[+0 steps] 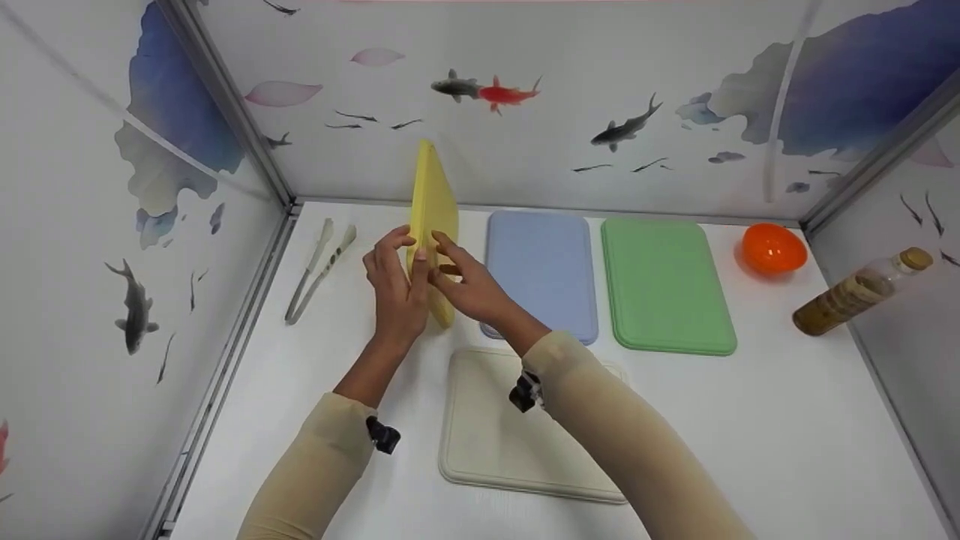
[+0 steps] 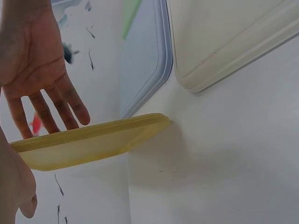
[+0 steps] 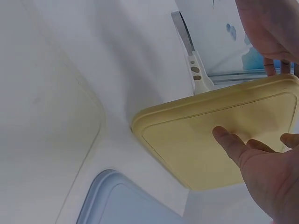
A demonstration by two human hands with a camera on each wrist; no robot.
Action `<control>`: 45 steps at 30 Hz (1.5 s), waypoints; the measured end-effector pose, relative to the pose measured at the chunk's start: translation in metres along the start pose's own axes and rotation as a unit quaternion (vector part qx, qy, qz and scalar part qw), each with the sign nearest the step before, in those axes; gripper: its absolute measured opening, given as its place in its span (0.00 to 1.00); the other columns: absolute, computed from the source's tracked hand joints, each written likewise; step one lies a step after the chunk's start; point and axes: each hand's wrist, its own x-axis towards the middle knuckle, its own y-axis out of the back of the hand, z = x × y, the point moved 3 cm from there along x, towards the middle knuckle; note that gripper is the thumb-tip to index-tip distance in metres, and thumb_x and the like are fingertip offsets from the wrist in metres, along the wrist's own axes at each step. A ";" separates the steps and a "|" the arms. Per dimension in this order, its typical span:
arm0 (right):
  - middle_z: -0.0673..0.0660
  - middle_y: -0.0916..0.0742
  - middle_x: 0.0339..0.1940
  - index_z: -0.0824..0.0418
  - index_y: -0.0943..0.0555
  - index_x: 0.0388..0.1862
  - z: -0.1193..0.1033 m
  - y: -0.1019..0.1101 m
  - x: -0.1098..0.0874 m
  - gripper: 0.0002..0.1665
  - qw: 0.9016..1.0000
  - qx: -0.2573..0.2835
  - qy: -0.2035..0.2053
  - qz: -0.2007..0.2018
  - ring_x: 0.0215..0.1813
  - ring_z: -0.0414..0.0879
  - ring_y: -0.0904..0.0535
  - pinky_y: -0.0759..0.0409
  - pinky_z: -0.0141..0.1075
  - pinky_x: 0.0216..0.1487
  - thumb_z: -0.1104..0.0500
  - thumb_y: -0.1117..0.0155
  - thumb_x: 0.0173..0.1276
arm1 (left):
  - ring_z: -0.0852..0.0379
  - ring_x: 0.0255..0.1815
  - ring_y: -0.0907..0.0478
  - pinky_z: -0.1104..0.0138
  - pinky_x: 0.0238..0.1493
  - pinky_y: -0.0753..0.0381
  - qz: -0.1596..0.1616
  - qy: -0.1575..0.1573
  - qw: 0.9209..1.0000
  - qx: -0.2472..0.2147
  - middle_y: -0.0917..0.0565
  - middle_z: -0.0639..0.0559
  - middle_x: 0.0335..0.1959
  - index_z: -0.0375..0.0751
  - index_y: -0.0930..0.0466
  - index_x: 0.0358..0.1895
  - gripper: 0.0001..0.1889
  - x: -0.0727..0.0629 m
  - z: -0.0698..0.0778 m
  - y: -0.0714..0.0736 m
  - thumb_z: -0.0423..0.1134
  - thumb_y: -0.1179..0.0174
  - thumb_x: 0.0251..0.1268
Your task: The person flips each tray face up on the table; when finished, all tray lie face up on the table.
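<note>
A yellow cutting board (image 1: 441, 195) stands on edge above the table's left side, its narrow edge toward me. My left hand (image 1: 397, 289) grips its near left edge, thumb along the edge and fingers on the left face. From the other side my right hand (image 1: 480, 289) reaches to the board, fingers extended near its right face. In the right wrist view that broad face (image 3: 187, 144) shows a shallow groove, with my right fingers (image 3: 231, 142) in front of it. The left fingers are partly hidden behind the board there.
Pale tongs (image 1: 319, 274) lie to the left. Right of the yellow board are a blue board (image 1: 540, 270) and a green board (image 1: 667, 285). A beige board (image 1: 517, 442) lies in front, partly under my right sleeve. An orange bowl (image 1: 772, 250) and corked bottle (image 1: 847, 300) stand far right.
</note>
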 end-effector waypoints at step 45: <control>0.64 0.36 0.91 0.51 0.49 0.95 -0.016 0.029 -0.004 0.50 0.999 -0.026 0.018 0.040 0.81 0.64 0.23 0.14 0.51 0.70 0.45 0.35 0.86 | 0.30 0.83 0.38 0.26 0.79 0.49 -0.119 0.172 0.977 0.035 0.29 0.46 0.86 0.58 0.40 0.87 0.29 -0.012 -0.047 -0.020 0.56 0.53 0.92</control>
